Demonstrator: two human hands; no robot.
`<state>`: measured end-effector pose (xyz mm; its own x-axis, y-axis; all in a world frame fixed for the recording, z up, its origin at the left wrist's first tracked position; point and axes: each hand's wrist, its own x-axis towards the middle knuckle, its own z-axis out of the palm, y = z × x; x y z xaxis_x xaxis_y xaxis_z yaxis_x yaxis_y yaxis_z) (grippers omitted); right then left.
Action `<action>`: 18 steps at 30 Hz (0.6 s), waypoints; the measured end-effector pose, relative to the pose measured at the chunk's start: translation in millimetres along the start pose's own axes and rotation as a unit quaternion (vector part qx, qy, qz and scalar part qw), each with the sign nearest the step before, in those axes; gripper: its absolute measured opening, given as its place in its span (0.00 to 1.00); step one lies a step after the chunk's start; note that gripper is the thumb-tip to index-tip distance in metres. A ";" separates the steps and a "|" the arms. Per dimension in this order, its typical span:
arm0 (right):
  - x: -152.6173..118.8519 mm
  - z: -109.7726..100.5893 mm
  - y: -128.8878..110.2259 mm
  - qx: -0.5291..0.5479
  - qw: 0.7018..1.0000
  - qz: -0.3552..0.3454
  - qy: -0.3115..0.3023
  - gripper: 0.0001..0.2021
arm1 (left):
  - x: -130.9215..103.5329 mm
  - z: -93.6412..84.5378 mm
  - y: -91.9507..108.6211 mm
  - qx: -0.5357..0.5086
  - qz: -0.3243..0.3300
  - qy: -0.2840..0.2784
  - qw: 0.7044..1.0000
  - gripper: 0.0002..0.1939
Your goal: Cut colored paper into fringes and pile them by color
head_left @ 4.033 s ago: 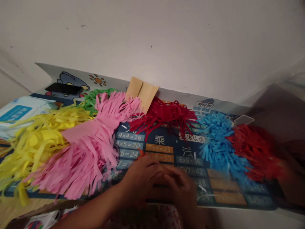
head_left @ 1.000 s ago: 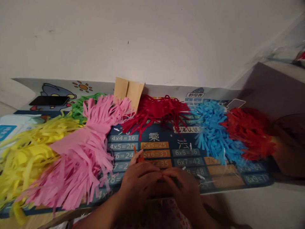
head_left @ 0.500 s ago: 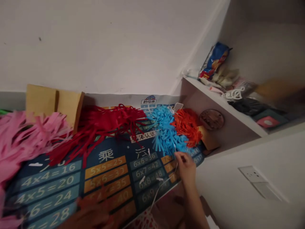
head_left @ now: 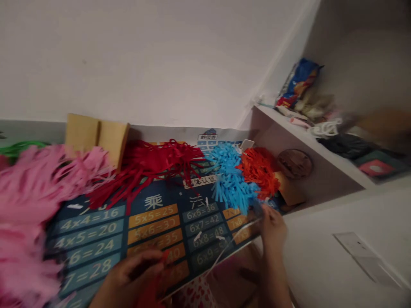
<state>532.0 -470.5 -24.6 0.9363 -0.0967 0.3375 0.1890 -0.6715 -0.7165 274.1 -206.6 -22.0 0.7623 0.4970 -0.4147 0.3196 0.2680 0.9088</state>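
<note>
My right hand point(head_left: 273, 224) is at the table's right end, just below the fringed blue paper point(head_left: 229, 175). Its fingers are pinched on a thin white string point(head_left: 221, 252), which runs down to the left over the table edge. Low in the view, my left hand point(head_left: 136, 271) is closed on some red paper point(head_left: 150, 291), partly hidden by the fingers and blurred. Beside the blue fringe lies an orange-red paper fringe point(head_left: 259, 171). A dark red paper fringe point(head_left: 154, 158) spreads farther left.
Pink fringed paper point(head_left: 28, 188) covers the table's left side, with a folded brown card point(head_left: 81, 132) behind it. A multiplication chart point(head_left: 154, 220) with white scraps covers the tabletop. On the right, a shelf point(head_left: 308, 149) holds a blue packet point(head_left: 300, 81) and cables.
My view has shifted a little to the left. My left hand, blurred before, shows more clearly with red paper in it. The right hand has moved slightly away from the blue fringe, with the string.
</note>
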 end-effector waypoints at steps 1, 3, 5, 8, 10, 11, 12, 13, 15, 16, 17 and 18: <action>-17.4 -1.9 -14.7 0.006 1.000 0.006 -0.006 0.28 | -2.1 3.2 2.9 -0.043 -0.020 0.013 0.999 0.16; -60.0 -0.7 -48.6 0.046 0.983 0.009 -0.180 0.23 | -4.7 9.3 7.4 -0.138 -0.067 -0.001 0.988 0.19; -103.1 3.5 -82.1 0.108 0.921 -0.069 -0.369 0.18 | -5.7 12.1 8.9 -0.225 -0.116 -0.028 0.967 0.22; -145.6 11.4 -117.6 0.182 0.839 -0.136 -0.494 0.18 | -8.6 8.9 7.0 -0.289 -0.138 -0.030 0.947 0.23; -156.0 17.4 -128.5 0.195 0.822 -0.144 -0.516 0.19 | -12.0 3.8 4.9 -0.299 -0.132 -0.029 0.945 0.22; -157.6 20.4 -131.1 0.193 0.819 -0.149 -0.520 0.18 | -13.7 1.0 3.9 -0.302 -0.126 -0.033 0.944 0.22; -157.9 23.1 -132.4 0.188 0.818 -0.157 -0.521 0.18 | -15.1 -1.6 3.0 -0.305 -0.120 -0.041 0.944 0.21; -157.5 25.5 -133.0 0.180 0.819 -0.166 -0.519 0.18 | -16.3 -3.9 2.6 -0.305 -0.113 -0.049 0.944 0.20; -156.6 28.9 -133.0 0.163 0.824 -0.179 -0.513 0.19 | -18.4 -7.5 3.4 -0.291 -0.098 -0.058 0.950 0.19; -156.4 29.8 -132.5 0.158 0.824 -0.183 -0.513 0.20 | -19.5 -8.6 4.7 -0.267 -0.083 -0.057 0.958 0.17; -156.3 30.3 -131.8 0.155 0.822 -0.187 -0.515 0.19 | -20.9 -9.2 6.7 -0.228 -0.058 -0.053 0.971 0.14; -156.4 30.6 -130.7 0.153 0.820 -0.189 -0.518 0.18 | -22.6 -9.3 8.9 -0.174 -0.021 -0.044 0.984 0.10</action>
<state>369.9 -345.2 -2.4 0.5132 0.8581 -0.0150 0.4405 -0.2784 -0.8535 254.5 -207.8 -5.0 0.8028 0.4109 -0.4320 0.1516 0.5601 0.8144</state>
